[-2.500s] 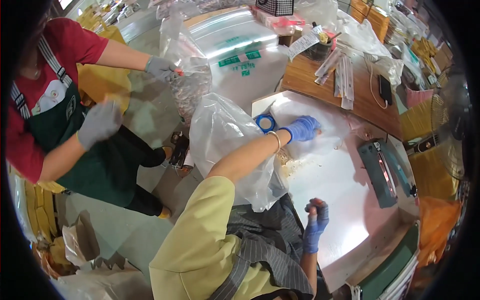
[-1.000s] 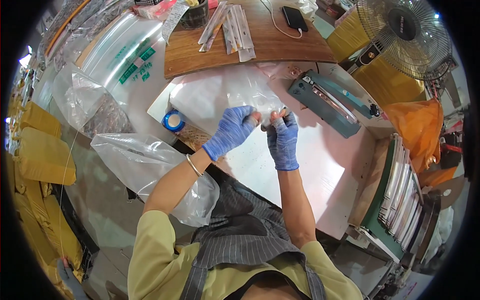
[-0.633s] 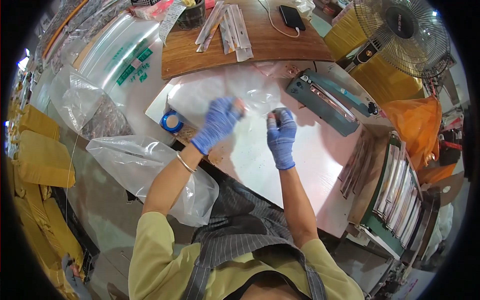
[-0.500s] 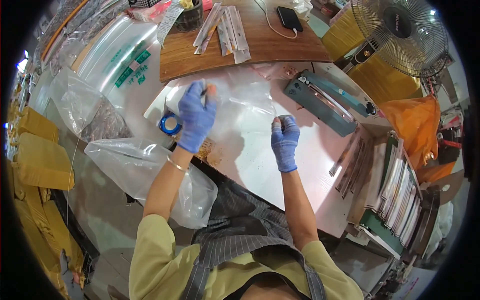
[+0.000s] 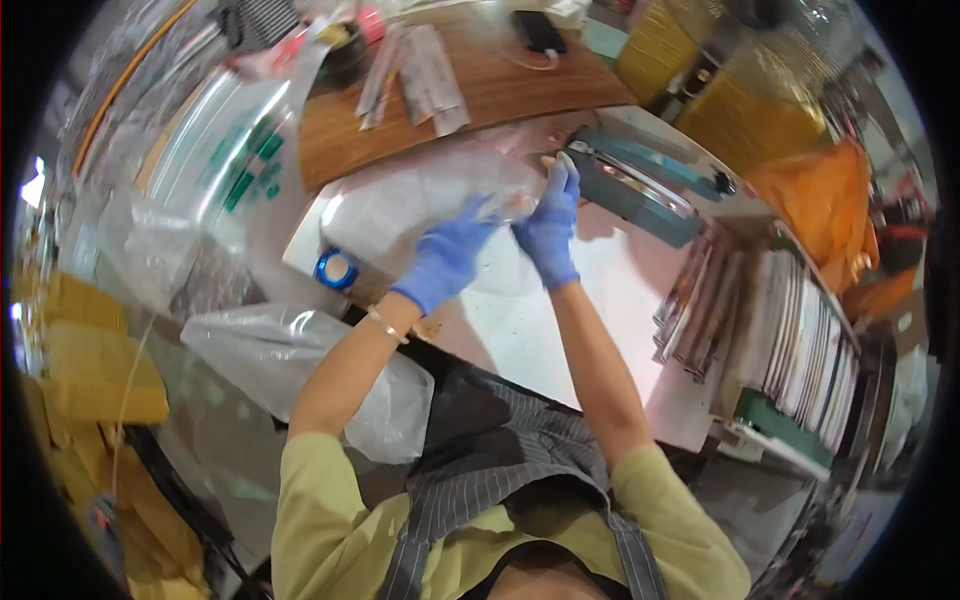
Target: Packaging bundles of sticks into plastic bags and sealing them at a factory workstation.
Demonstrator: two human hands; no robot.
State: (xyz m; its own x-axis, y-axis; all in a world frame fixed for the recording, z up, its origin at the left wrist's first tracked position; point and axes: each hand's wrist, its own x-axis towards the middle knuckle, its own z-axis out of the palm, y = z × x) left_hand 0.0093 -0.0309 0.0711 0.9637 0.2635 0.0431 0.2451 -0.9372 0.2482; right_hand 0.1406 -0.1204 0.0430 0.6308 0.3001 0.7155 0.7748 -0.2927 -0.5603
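Note:
A large clear plastic bag [image 5: 390, 205] lies spread over the white worktop in front of me. My left hand [image 5: 445, 265], in a blue knit glove, is closed on the bag's near right part, its fingertips blurred. Close beside it, my right hand [image 5: 549, 235], gloved alike, pinches the bag's right end, fingers pointing away from me. A crumpled bit of film with a pinkish tint shows between the hands. Just beyond my right hand stands a long grey-blue heat sealer [image 5: 640, 195].
A roll of blue tape [image 5: 336, 269] sits at the worktop's left. Behind is a brown wooden board [image 5: 500, 85] bearing flat packets [image 5: 432, 80] and a phone [image 5: 539, 32]. Several long flat packets [image 5: 785, 330] stand in a holder at right. A loose plastic bag [image 5: 310, 365] hangs at the near left.
My left hand has moved right and nearer to me, and my right hand farther away and slightly left, so they are now close together. The whole view has shifted and tilted.

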